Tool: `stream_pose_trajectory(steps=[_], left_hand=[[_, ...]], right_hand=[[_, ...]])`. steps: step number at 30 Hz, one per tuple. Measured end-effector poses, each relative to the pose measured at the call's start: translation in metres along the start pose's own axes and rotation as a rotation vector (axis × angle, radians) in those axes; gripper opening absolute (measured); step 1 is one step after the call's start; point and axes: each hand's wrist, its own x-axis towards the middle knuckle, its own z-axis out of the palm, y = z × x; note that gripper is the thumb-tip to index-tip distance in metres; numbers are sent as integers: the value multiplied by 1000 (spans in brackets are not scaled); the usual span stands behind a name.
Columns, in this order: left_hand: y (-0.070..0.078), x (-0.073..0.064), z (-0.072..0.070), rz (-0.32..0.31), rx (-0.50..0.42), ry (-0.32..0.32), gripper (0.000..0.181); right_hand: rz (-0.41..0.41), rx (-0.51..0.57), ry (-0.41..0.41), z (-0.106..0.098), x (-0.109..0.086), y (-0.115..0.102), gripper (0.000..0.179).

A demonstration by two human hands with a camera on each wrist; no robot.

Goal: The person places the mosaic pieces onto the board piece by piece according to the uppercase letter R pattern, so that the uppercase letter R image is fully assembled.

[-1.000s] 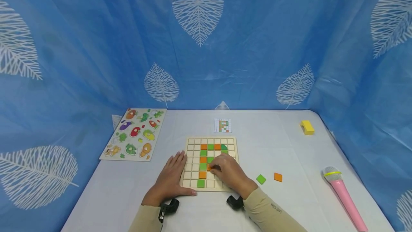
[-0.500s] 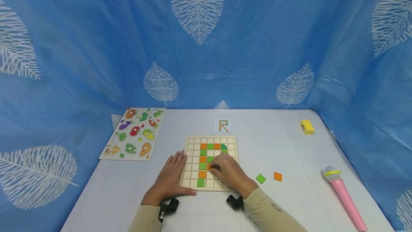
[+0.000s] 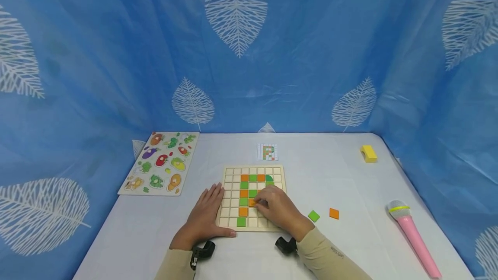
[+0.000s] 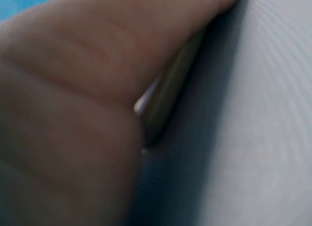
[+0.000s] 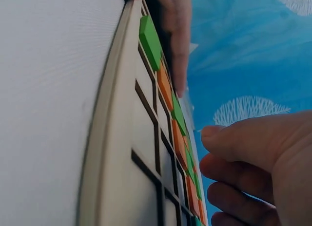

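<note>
A square wooden grid board (image 3: 227, 223) carries orange and green tiles in several cells. My left hand (image 3: 204, 213) lies with straight fingers along the board's left edge, its thumb by the front edge; it fills much of the left wrist view. Over the board, my right hand (image 3: 277, 205) has its thumb and fingertips bent close to an orange tile (image 3: 251, 202). In the right wrist view this orange tile (image 5: 178, 141) sits in its cell, with a gap to the right thumb (image 5: 219, 136). No tile shows between those fingers. The hand hides part of the board's right side.
A small pattern card (image 3: 267, 152) lies behind the board. To the right are a loose green tile (image 3: 314, 216), a loose orange tile (image 3: 334, 213), a yellow arch block (image 3: 368, 154) and a pink toy microphone (image 3: 416, 241). A vegetable puzzle board (image 3: 163, 172) lies at left.
The head view shifts slightly. The right hand stays nearly in place, with a little more orange showing by its knuckles. The left hand has not moved.
</note>
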Motion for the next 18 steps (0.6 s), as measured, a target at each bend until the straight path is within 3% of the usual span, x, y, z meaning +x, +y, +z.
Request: stream_pose_trajectory(steps=[6, 12, 18], left_hand=[[0, -1, 4, -12, -13, 5, 148], [1, -1, 4, -12, -13, -4, 148], [2, 0, 1, 5, -6, 31, 147]], right_hand=[[43, -9, 30, -22, -18, 14, 11], [177, -82, 64, -63, -49, 43, 19], [275, -120, 69, -100, -78, 65, 25]])
